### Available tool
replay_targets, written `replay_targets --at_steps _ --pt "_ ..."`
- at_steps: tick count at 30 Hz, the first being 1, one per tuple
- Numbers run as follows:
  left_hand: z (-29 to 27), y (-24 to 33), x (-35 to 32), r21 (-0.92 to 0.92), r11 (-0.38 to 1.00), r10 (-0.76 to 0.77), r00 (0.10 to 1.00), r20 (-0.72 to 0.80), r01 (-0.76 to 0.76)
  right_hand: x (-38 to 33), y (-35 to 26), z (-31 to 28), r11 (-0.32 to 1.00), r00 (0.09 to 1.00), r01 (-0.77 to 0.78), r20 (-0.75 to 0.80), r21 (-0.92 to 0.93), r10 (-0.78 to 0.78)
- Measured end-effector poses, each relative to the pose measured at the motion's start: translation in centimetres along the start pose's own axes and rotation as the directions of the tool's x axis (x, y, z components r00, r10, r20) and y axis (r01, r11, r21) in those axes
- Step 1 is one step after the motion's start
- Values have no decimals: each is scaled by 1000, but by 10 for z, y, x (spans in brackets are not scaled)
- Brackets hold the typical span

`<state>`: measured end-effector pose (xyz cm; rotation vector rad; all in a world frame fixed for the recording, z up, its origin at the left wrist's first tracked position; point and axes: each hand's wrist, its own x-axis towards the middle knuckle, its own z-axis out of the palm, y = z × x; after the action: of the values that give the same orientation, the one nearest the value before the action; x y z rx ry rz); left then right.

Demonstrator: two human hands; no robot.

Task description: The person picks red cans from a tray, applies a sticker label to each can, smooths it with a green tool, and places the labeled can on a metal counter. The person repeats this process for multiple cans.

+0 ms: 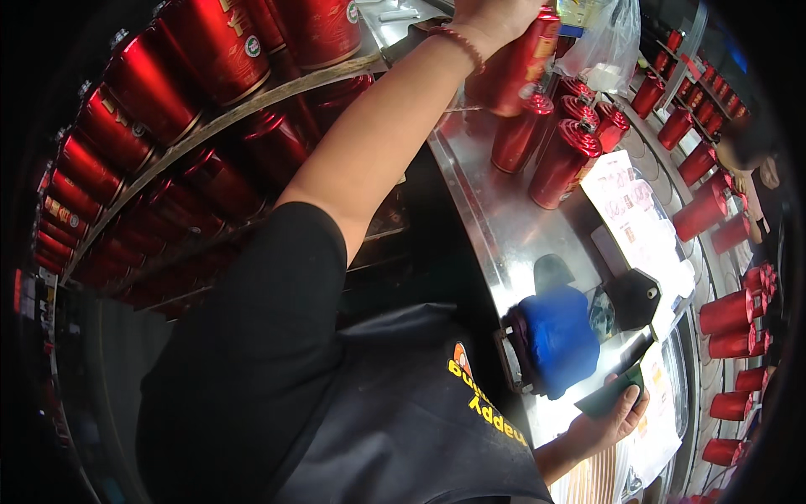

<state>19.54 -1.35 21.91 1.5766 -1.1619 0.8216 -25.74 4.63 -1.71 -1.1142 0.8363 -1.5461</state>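
Observation:
My left hand (pixel 497 18) is at the top edge, a beaded bracelet at its wrist. It is closed at the top of a tilted, slightly blurred red canister (pixel 527 71); its fingertips are cut off by the frame. Just below stand several shiny red canisters with ridged lids, the nearest red canister (pixel 564 168) on the metal counter (pixel 487 214). At the lower right, my right hand (pixel 617 416) pinches a flat dark green piece (pixel 611 393), thumb on top. A blue rounded, box-like object (pixel 557 340) sits beside this hand.
Red canisters (pixel 151 80) crowd a curved two-level shelf on the left. Printed sheets (pixel 628 197) lie on the counter near a black angular object (pixel 634 296). A clear plastic bag (pixel 606 50) hangs at the back. More red canisters (pixel 726 312) line the right, where another person's hand (pixel 768 172) shows.

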Motion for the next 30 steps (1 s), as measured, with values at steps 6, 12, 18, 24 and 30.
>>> replay_targets --at_steps 6,12,18,24,30 --pt "66 -103 -27 218 949 -237 971 23 226 -5 -5 0 997 998 7 -68 -71 -12" --pt "131 -198 -66 240 891 -381 922 -66 386 4 14 -30 993 992 -27 -129 -119 11" --pt "161 -198 -77 349 871 -398 913 90 345 35 -3 -39 959 997 -6 -70 -283 -15" --pt "142 -215 -88 489 797 -483 860 165 354 122 -41 -23 826 950 306 103 -474 -293" --pt "129 -257 -85 527 787 -349 936 -51 322 266 -56 -33 583 906 355 114 -730 -409"
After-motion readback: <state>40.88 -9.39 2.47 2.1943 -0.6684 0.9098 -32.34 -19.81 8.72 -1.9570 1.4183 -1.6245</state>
